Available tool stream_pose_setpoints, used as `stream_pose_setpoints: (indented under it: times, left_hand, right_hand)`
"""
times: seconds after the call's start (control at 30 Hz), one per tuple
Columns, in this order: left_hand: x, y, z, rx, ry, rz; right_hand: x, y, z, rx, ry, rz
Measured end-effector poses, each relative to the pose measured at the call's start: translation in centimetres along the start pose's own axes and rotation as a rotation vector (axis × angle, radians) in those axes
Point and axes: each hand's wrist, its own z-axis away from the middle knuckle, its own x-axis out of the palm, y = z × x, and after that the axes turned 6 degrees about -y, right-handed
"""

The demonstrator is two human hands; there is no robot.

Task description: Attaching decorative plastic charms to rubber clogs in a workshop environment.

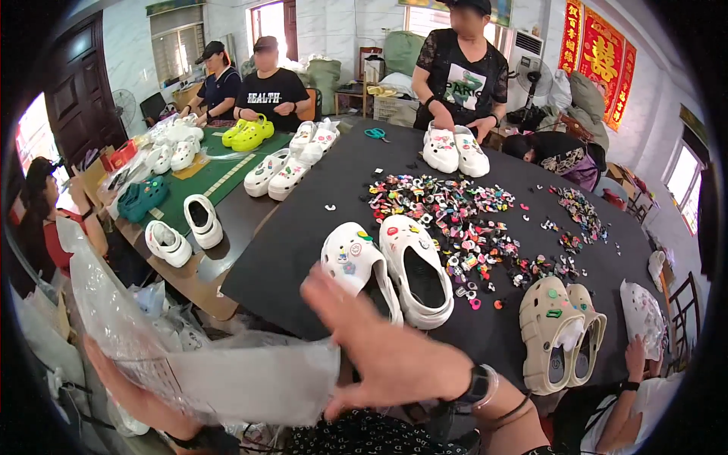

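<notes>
A pair of white clogs with colourful charms (428, 307) stands on the black tabletop before me. My right hand (394, 364) is just in front of them, smeared by motion, its fingers stretched out and thumb apart. A dark watch and bracelets circle that wrist. At the lower left, my left hand (140, 390) holds a clear plastic bag (250, 375); the film partly covers its fingers. One end of the bag rises up on the left, while the other reaches across to my right palm.
Loose shoe charms (462, 220) are heaped on the black table (303, 235). Beige clogs (550, 326) stand right, more white clogs (269, 173) left. Across the table a co-worker (462, 76) handles white clogs (455, 152). Other people sit around; teal scissors (376, 134) lie far off.
</notes>
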Motion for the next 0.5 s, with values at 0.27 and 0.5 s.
stream_pose_setpoints:
  times: [0.27, 0.5]
  left_hand:
    - [0.9, 1.3, 3.2, -0.289, -0.316, 0.537]
    - [4.0, -3.0, 6.0, -0.391, -0.655, 1.868]
  right_hand:
    - [9.2, 5.4, -2.0, -0.189, -0.164, -0.522]
    - [6.9, 4.5, -0.4, -0.062, 0.276, -1.689]
